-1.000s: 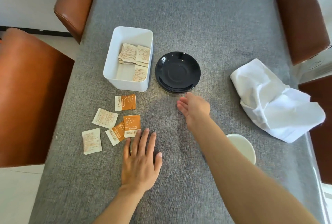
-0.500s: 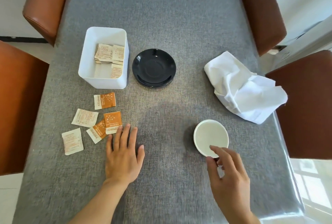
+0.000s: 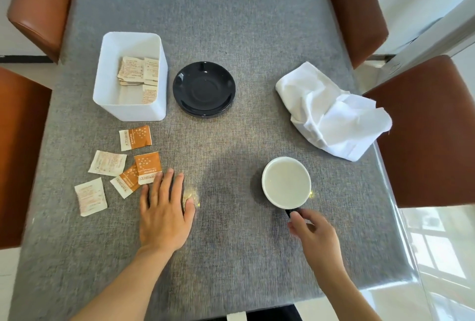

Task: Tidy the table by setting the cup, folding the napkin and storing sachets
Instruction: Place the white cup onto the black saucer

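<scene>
One cup stands upright, handle toward right hand.

Grey cloth table carries: white bin, black saucer, crumpled napkin, cup, five loose sachets, left hand flat.

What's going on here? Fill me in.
A person is tidying a table. The right hand pinches the handle of the cup; the saucer is bare. The left hand lies flat beside five loose sachets. More sit in the white box. The napkin is crumpled.
</scene>
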